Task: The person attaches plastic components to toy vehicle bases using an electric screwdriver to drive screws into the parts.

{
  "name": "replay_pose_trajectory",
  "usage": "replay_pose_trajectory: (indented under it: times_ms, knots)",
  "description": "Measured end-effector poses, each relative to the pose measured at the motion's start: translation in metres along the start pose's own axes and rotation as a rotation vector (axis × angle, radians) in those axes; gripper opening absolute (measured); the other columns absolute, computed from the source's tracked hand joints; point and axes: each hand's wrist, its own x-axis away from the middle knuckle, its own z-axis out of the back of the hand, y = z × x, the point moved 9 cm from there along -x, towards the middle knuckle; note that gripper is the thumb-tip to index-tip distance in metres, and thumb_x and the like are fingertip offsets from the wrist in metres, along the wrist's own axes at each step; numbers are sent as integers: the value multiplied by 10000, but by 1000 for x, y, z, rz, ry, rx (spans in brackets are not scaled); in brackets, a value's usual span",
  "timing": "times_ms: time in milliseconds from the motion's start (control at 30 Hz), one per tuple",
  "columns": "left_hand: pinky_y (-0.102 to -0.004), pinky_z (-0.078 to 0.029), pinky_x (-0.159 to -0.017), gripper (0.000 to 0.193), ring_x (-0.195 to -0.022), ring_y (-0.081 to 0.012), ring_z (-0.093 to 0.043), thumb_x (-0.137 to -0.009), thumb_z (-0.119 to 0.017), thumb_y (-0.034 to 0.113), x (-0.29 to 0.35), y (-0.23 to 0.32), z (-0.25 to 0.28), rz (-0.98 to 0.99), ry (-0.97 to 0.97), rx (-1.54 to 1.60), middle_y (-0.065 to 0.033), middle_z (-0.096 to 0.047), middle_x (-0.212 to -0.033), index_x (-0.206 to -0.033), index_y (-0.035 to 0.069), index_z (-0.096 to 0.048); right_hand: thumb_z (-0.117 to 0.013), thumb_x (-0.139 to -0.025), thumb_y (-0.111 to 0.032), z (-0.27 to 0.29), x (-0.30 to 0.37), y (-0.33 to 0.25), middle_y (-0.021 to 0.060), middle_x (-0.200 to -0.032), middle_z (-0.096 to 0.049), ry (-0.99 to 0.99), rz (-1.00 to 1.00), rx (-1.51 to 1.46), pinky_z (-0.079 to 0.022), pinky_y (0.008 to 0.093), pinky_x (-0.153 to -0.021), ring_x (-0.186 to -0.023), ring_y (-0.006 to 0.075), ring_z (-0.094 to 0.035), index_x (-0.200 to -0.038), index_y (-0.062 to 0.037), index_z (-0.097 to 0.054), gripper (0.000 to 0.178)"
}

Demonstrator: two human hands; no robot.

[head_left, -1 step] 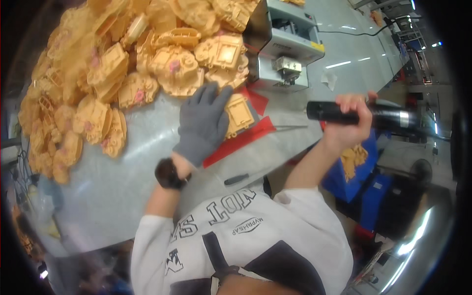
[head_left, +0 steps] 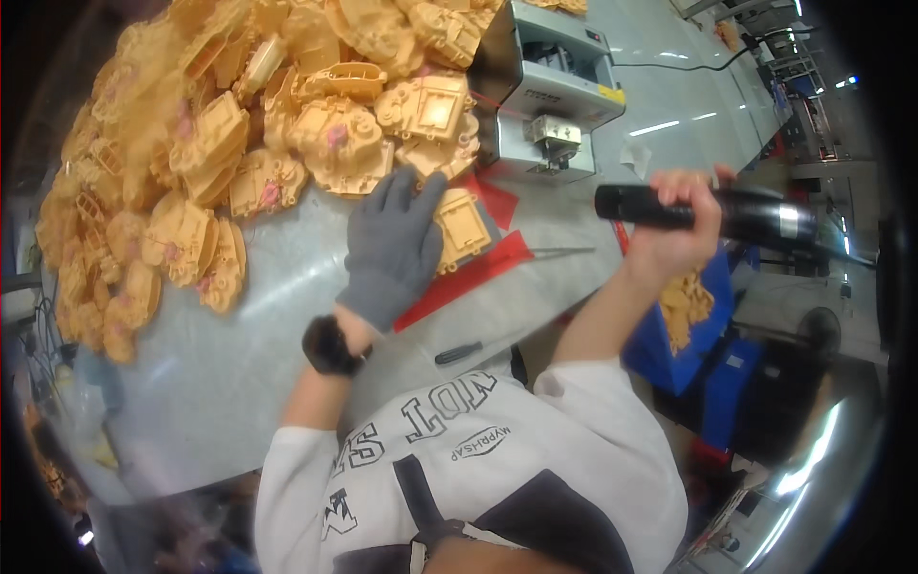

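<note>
My left hand (head_left: 392,249), in a grey glove, lies palm down with its fingers stretched out. It covers the left side of an orange plastic housing (head_left: 463,230) that rests on a red-and-grey support on the bench. My right hand (head_left: 684,212) is bare and wrapped round a thick black electric screwdriver (head_left: 755,216). The tool is held level above the bench's right edge, its blunt end pointing left and a cord trailing from the other end. Its bit cannot be made out. Beneath the housing a red strip (head_left: 469,277) slants across the bench.
A large heap of orange housings (head_left: 201,143) fills the bench's far left. Behind the housing stands a grey screw feeder (head_left: 559,105). A dark-handled screwdriver (head_left: 458,352) lies near the front edge. At the right, a blue bin (head_left: 660,344) holds more orange parts below bench height.
</note>
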Motion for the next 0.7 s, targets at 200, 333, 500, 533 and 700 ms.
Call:
replay_pose_trajectory:
  times_ms: [200, 333, 500, 533, 700]
  knots:
    - [-453, -396, -829, 420, -975, -386, -482, -804, -557, 199, 46, 8, 5, 50, 264, 9, -225, -470, -1185, -1180, 22, -495, -552, -696, 75, -44, -30, 15, 83, -608, -540, -67, 153, 153, -437, 283, -520, -482, 140, -503, -992, 26, -469, 312]
    - [-452, -394, -829, 518, -961, -390, -477, -788, -599, 292, 58, 4, 1, 32, 247, 107, -213, -489, -1110, -1198, 11, -451, -569, -687, 67, -52, -31, 48, 80, -595, -534, -156, 35, 218, -423, 264, -491, -472, 130, -496, -928, 22, -466, 267]
    - [-451, -400, -816, 659, -963, -374, -475, -668, -698, 373, 54, -3, 0, 47, 225, 138, -179, -506, -1069, -1180, 31, -464, -580, -700, 50, -52, 3, 44, 63, -612, -497, -216, -118, 142, -420, 273, -481, -455, 142, -476, -983, 4, -451, 314]
    - [-452, -402, -811, 696, -965, -369, -475, -621, -728, 382, 54, -3, -1, 54, 212, 183, -168, -511, -1067, -1170, 36, -475, -579, -704, 47, -52, 18, 39, 59, -615, -488, -229, -158, 66, -418, 274, -476, -452, 144, -469, -1012, -1, -436, 343]
    - [-447, -404, -837, 702, -988, -362, -471, -559, -759, 332, 57, -7, 0, 94, 204, 145, -156, -517, -1061, -1156, 63, -506, -509, -714, 2, -106, 76, 12, 71, -617, -460, -585, -126, 54, -415, 316, -532, -491, 162, -467, -1110, -22, -346, 429]
